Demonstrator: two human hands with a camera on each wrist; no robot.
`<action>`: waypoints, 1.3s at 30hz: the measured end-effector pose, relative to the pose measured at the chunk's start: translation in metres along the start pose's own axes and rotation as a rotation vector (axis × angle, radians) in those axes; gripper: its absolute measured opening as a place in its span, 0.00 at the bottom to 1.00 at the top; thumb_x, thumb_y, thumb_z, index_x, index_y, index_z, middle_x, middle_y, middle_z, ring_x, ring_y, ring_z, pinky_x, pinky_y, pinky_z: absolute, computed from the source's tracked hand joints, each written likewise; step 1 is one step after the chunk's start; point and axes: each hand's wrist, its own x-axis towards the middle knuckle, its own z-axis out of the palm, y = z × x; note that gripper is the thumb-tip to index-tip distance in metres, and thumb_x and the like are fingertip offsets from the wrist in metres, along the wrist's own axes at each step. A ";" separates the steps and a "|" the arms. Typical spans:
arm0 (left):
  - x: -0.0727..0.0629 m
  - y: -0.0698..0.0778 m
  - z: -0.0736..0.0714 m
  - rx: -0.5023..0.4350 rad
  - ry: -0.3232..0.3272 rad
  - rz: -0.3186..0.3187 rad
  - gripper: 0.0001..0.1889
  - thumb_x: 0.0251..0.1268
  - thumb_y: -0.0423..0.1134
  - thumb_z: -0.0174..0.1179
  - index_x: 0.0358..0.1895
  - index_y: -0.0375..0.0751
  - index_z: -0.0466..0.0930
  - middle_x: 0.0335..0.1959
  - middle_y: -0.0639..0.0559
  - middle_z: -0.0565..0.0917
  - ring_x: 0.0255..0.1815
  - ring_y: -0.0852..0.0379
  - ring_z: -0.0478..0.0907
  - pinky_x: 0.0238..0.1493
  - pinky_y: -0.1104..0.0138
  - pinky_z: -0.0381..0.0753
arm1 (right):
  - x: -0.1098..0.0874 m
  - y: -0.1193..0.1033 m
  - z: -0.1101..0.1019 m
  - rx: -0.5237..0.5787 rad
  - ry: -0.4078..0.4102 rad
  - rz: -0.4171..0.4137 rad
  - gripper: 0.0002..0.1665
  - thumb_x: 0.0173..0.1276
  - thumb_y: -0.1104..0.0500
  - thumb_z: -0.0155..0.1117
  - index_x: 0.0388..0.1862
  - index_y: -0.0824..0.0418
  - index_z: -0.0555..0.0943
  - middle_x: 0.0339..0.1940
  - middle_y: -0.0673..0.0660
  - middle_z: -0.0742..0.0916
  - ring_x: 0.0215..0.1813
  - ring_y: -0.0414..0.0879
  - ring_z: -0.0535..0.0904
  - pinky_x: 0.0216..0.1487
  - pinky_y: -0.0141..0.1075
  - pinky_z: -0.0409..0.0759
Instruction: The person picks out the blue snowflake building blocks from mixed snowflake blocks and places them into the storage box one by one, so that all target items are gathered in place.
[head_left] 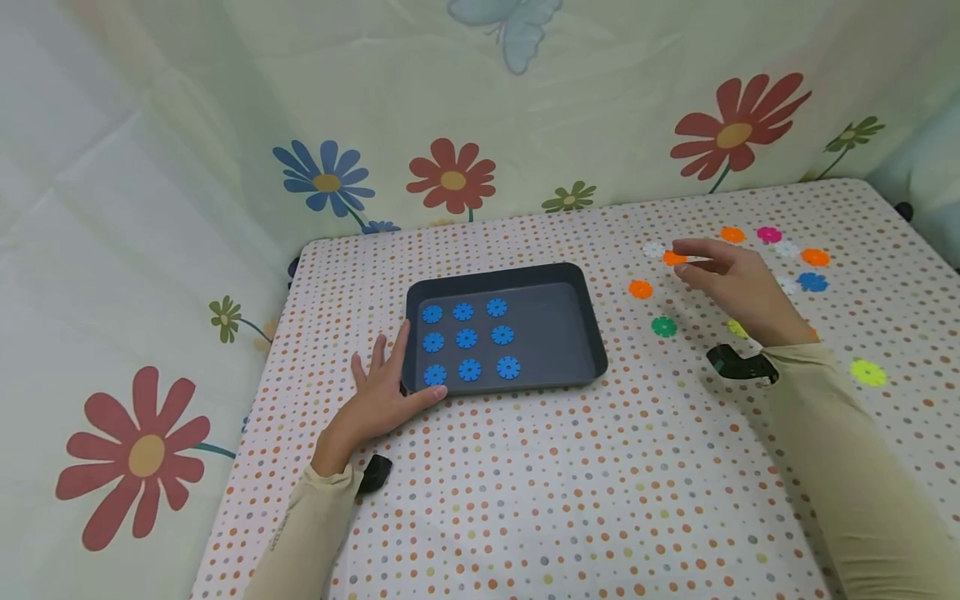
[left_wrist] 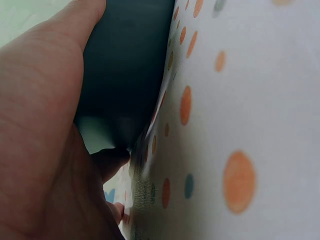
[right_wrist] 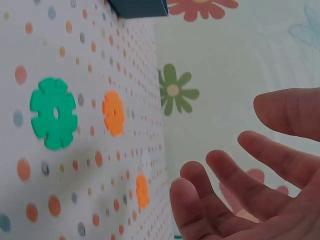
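My left hand [head_left: 381, 392] rests at the near left corner of a dark grey tray [head_left: 562, 333]. Its fingers lie straight along the left side, and the thumb reaches over the front rim. Several blue snowflake discs [head_left: 467, 338] lie flat in the tray in three rows of three. Above the loose discs on the right hovers my right hand [head_left: 738, 287], with nothing between its relaxed fingers. Close to it are an orange snowflake disc [head_left: 641, 289], a green snowflake disc [right_wrist: 54, 113] and a white snowflake disc [head_left: 654, 249].
Farther right on the dotted tablecloth [head_left: 570, 483] lie a blue snowflake disc [head_left: 813, 282], a pink snowflake disc [head_left: 769, 235], a yellow snowflake disc [head_left: 868, 372] and more orange and white ones. A flowered curtain [head_left: 615, 108] hangs behind the table.
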 end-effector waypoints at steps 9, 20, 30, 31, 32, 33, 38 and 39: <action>0.000 0.002 -0.002 0.001 -0.004 -0.002 0.63 0.68 0.72 0.64 0.89 0.60 0.26 0.90 0.43 0.39 0.88 0.45 0.22 0.75 0.37 0.11 | -0.004 0.015 -0.020 0.018 0.059 0.061 0.40 0.87 0.40 0.49 0.85 0.64 0.64 0.81 0.71 0.69 0.73 0.70 0.67 0.71 0.72 0.66; 0.001 0.001 -0.002 0.001 -0.008 -0.001 0.63 0.68 0.71 0.65 0.89 0.59 0.26 0.90 0.42 0.39 0.88 0.44 0.21 0.74 0.38 0.10 | -0.006 0.030 -0.037 -0.009 0.142 0.142 0.44 0.87 0.37 0.45 0.86 0.67 0.61 0.81 0.74 0.68 0.70 0.73 0.68 0.70 0.73 0.64; -0.001 0.002 -0.001 -0.001 -0.011 -0.011 0.63 0.68 0.72 0.64 0.89 0.60 0.26 0.90 0.42 0.39 0.88 0.45 0.22 0.75 0.39 0.10 | -0.013 0.051 -0.054 0.007 0.240 0.269 0.45 0.87 0.37 0.42 0.87 0.67 0.58 0.84 0.73 0.63 0.78 0.73 0.58 0.78 0.69 0.57; -0.001 0.003 -0.001 -0.001 -0.010 -0.012 0.63 0.68 0.72 0.64 0.89 0.60 0.26 0.90 0.42 0.39 0.88 0.45 0.22 0.75 0.39 0.10 | -0.013 0.054 -0.055 0.009 0.251 0.284 0.45 0.86 0.36 0.42 0.87 0.66 0.59 0.85 0.72 0.63 0.78 0.72 0.59 0.79 0.67 0.58; -0.001 0.003 -0.001 -0.002 -0.010 -0.012 0.63 0.68 0.72 0.64 0.89 0.60 0.26 0.90 0.42 0.39 0.88 0.45 0.21 0.75 0.38 0.10 | -0.013 0.057 -0.056 0.005 0.260 0.297 0.46 0.86 0.36 0.42 0.87 0.66 0.59 0.84 0.72 0.64 0.77 0.71 0.59 0.79 0.65 0.59; -0.001 0.003 -0.001 -0.003 -0.009 -0.013 0.63 0.68 0.72 0.64 0.89 0.60 0.26 0.90 0.42 0.39 0.88 0.44 0.21 0.75 0.38 0.10 | -0.013 0.060 -0.058 0.003 0.269 0.305 0.46 0.86 0.36 0.42 0.87 0.66 0.59 0.84 0.72 0.64 0.77 0.71 0.59 0.79 0.65 0.59; -0.001 0.003 0.000 -0.001 -0.010 -0.018 0.63 0.68 0.72 0.64 0.89 0.61 0.26 0.90 0.42 0.38 0.88 0.45 0.21 0.75 0.38 0.11 | -0.013 0.073 -0.064 -0.013 0.301 0.356 0.46 0.85 0.35 0.44 0.86 0.65 0.61 0.83 0.71 0.65 0.72 0.66 0.63 0.77 0.60 0.65; -0.001 0.003 -0.001 -0.002 -0.012 -0.019 0.63 0.68 0.72 0.64 0.89 0.61 0.26 0.90 0.42 0.38 0.88 0.45 0.21 0.75 0.38 0.11 | -0.014 0.074 -0.065 -0.009 0.305 0.367 0.46 0.85 0.36 0.45 0.87 0.65 0.61 0.84 0.71 0.64 0.72 0.66 0.63 0.77 0.59 0.64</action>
